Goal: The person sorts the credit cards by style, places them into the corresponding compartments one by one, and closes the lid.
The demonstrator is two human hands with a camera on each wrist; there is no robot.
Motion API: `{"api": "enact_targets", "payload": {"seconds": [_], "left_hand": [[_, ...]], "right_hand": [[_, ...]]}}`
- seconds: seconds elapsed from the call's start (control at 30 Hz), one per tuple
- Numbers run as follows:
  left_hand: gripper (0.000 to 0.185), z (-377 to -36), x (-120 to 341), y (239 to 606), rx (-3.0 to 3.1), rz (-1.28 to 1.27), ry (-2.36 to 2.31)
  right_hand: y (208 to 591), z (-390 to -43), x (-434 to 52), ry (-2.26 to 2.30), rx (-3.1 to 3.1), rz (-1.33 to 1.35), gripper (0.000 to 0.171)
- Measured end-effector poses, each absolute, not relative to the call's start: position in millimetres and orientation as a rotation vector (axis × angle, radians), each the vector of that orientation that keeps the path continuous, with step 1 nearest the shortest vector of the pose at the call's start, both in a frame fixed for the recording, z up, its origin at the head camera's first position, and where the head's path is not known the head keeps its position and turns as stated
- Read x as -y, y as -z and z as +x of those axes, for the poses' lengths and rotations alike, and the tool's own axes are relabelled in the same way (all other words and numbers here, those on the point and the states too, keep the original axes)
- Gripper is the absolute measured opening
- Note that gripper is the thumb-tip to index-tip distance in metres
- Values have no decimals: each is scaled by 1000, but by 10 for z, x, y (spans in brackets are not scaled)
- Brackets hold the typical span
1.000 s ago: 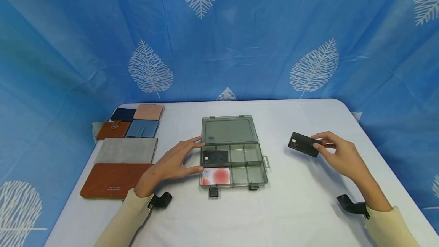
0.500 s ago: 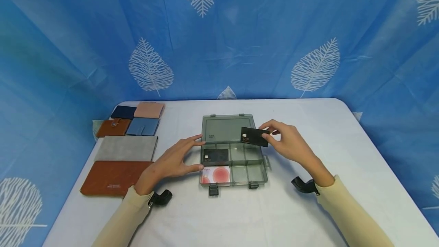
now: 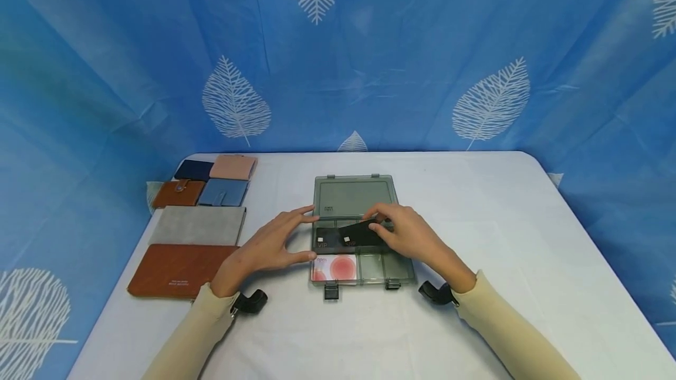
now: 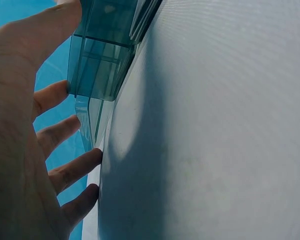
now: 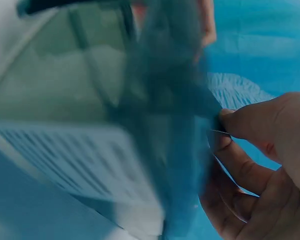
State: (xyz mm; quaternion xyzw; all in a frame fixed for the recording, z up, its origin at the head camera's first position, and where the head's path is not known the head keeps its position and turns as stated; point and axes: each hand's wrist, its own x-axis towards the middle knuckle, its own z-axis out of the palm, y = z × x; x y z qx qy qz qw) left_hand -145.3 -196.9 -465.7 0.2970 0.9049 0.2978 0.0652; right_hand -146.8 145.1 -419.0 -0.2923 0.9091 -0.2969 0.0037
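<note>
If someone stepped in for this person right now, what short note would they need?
Right hand pinches a black card, tilted over the open plastic box, partly above another black card lying in its back left compartment.
Left hand, fingers straight, steadies the box's left side.
Done: one black card and a pink card already lie in the box.
Left: setting down the held card.

black card in box (image 3: 328, 240): "VIP" | held black card (image 3: 360, 233): print unreadable; wallet lettering too small

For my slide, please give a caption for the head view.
Right hand lowers a black card over the open organizer box while the left hand steadies its side.
</note>
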Motion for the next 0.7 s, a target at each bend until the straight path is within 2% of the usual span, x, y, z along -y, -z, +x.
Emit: {"api": "enact_targets", "payload": {"seconds": [0.43,0.7], "left_hand": [[83,-1446,1961,4642,-2730,896,-891],[82,-1440,1959,4656,-2732,889,-895]], "right_hand": [[4320,-1389,-1332,869,-2847,-1002,19],[4349,-1319,-1273,730,-2885,-1102,29]]}}
